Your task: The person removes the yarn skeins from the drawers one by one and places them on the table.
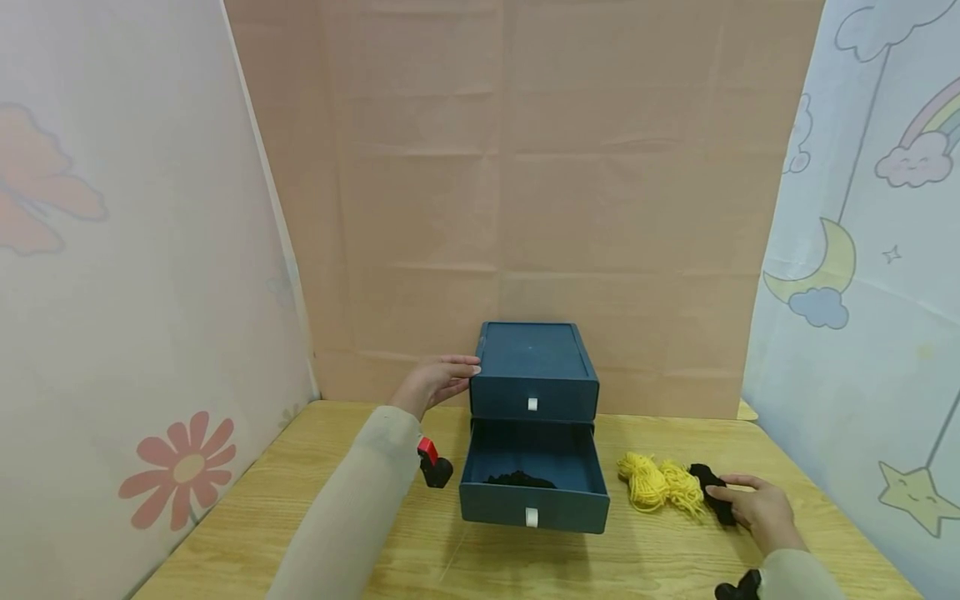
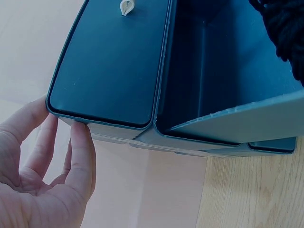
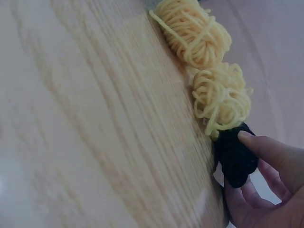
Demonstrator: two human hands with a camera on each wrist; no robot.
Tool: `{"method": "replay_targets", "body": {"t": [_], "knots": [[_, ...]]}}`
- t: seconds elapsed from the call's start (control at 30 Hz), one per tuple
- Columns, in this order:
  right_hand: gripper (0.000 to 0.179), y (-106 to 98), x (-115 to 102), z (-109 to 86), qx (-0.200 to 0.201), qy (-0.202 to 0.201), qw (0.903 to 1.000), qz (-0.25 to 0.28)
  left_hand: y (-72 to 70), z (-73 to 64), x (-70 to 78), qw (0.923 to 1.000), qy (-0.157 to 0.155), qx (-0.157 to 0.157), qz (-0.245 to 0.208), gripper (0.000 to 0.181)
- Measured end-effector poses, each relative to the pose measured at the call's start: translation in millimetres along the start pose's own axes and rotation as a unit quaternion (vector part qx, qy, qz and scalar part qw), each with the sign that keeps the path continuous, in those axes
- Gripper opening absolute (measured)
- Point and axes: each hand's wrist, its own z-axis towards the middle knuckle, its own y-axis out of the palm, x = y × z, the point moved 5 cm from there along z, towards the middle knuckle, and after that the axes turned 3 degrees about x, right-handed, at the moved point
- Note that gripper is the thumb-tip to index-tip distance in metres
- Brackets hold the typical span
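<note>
A dark blue drawer unit (image 1: 534,350) stands on the table with its lower drawer (image 1: 570,510) pulled out and its upper drawer shut. My left hand (image 1: 438,382) touches the unit's upper left side; in the left wrist view its fingers (image 2: 81,156) are extended against the edge. Black yarn (image 1: 520,479) lies inside the pulled-out drawer. To the right, my right hand (image 1: 768,512) pinches a black yarn skein (image 3: 236,154) between thumb and fingers. Two yellow yarn skeins (image 3: 194,33) lie in a row beside it, the nearer one touching the black skein.
Under everything is a wooden table (image 1: 247,517). A brown paper sheet (image 1: 495,183) hangs behind the unit, and patterned curtains (image 1: 172,317) flank the table on both sides. The pulled-out drawer juts toward the front.
</note>
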Motion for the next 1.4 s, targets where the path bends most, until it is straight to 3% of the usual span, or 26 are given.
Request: {"method": "replay_targets", "body": {"t": [0.4, 0.73, 1.4], "knots": [[0.074, 2.0, -2.2, -0.1, 0.01, -0.007, 0.9991, -0.042, -0.5, 1.2, -0.3, 1.0, 0.0, 0.004, 0.0, 0.027], [0.093, 5.5, 1.2, 1.6, -0.054, -0.013, 0.9984, -0.008, 0.3, 2.1, -0.2, 1.0, 0.001, 0.003, 0.001, 0.027], [0.083, 4.7, -4.7, 0.0, -0.056, -0.012, 0.9984, 0.0, 0.1, 2.5, -0.2, 1.0, 0.002, 0.0, 0.006, 0.027]]}}
